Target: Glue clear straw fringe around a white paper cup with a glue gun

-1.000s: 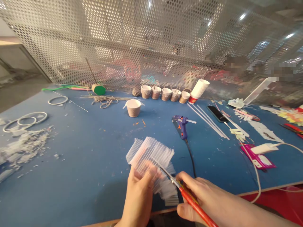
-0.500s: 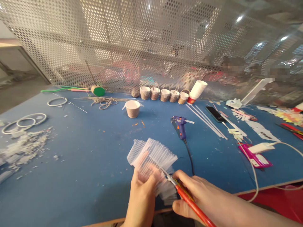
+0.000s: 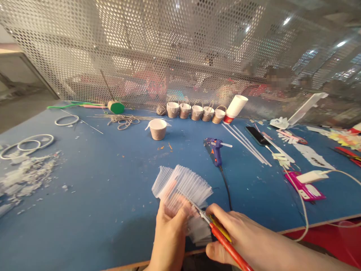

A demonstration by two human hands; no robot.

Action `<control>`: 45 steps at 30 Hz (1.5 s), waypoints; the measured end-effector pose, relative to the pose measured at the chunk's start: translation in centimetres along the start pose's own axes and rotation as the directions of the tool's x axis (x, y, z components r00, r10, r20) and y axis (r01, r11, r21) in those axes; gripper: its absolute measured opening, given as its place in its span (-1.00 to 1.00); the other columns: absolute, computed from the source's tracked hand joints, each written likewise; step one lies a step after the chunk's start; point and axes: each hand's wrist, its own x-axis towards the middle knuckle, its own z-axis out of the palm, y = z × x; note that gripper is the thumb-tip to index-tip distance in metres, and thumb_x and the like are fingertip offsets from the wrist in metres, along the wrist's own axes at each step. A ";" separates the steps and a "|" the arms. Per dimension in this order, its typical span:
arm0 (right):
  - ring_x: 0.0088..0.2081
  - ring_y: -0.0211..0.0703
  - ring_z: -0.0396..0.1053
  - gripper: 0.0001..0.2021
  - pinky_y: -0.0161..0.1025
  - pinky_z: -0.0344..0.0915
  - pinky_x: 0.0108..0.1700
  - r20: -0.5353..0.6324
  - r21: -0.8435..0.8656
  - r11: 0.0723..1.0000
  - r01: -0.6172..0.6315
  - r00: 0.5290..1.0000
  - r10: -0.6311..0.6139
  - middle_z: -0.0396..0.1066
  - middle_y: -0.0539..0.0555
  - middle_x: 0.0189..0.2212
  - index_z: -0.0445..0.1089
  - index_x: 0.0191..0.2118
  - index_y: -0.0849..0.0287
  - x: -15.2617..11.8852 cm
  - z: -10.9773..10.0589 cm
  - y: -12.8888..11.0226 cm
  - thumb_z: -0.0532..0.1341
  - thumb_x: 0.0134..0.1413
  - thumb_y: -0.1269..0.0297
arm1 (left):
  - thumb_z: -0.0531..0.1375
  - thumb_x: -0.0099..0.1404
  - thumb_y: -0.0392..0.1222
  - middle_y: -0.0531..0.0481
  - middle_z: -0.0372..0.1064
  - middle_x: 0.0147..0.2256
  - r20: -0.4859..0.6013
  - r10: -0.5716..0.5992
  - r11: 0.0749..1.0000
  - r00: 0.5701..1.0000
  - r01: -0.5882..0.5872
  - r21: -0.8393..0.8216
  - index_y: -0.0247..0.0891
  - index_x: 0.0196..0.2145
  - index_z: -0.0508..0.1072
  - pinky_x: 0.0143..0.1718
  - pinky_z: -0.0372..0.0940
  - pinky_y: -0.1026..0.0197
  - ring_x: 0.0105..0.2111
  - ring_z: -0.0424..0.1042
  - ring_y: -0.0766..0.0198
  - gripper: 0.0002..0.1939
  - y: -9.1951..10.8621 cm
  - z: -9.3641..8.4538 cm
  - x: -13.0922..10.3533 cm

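Near the front edge of the blue table, my left hand (image 3: 170,229) grips a fan of pleated translucent white material (image 3: 193,182), its thumb on top and fingers partly seen through the sheet. My right hand (image 3: 234,233) is closed around red-and-yellow-handled scissors (image 3: 225,244), whose metal blades point up and left over the pleats beside my left thumb. More of the pleated material hangs down between the two hands. Whether the blades are apart is hard to tell.
Beyond the hands stand a small cup (image 3: 158,130), a blue glue gun (image 3: 216,150) with a cord, and several small baskets (image 3: 196,113). Stacked paper cups (image 3: 235,109) lean behind. White scraps (image 3: 31,177) lie left; a phone (image 3: 257,135) and pink power strip (image 3: 304,186) lie right.
The hands and pleated material have barely moved. More of the yellow part of the scissors shows beside the red handle.
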 end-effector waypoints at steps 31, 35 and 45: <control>-0.25 -0.03 0.40 -0.67 -0.27 0.22 -0.28 -0.103 0.095 0.995 0.039 0.994 -0.030 0.44 0.06 -0.45 0.29 -0.17 0.12 0.0 1.1 1.4 0.10 0.16 -0.04 | 0.37 0.02 -0.17 0.09 0.34 -0.44 -0.006 -0.037 0.998 0.999 0.036 -0.060 -0.13 0.15 0.24 -0.33 0.30 0.23 -0.45 0.36 0.29 -0.26 0.0 0.2 0.0; -0.26 -0.04 0.40 -0.64 -0.28 0.22 -0.30 -0.118 0.099 0.994 0.048 0.992 -0.036 0.43 0.06 -0.44 0.30 -0.16 0.13 0.1 1.6 1.9 0.08 0.16 -0.06 | 0.36 0.04 -0.17 0.09 0.32 -0.44 0.007 -0.023 0.997 1.000 0.023 -0.068 -0.13 0.17 0.21 -0.34 0.29 0.22 -0.45 0.36 0.28 -0.25 -0.1 0.2 0.0; -0.28 -0.04 0.39 -0.69 -0.24 0.20 -0.27 -0.067 0.040 0.998 0.053 0.996 -0.050 0.42 0.09 -0.40 0.25 -0.21 0.12 -0.1 1.2 1.3 0.04 0.19 -0.03 | 0.34 0.06 -0.17 0.09 0.35 -0.47 0.026 -0.010 0.999 1.000 0.011 -0.052 -0.16 0.14 0.23 -0.37 0.30 0.24 -0.47 0.37 0.29 -0.30 0.2 0.2 0.0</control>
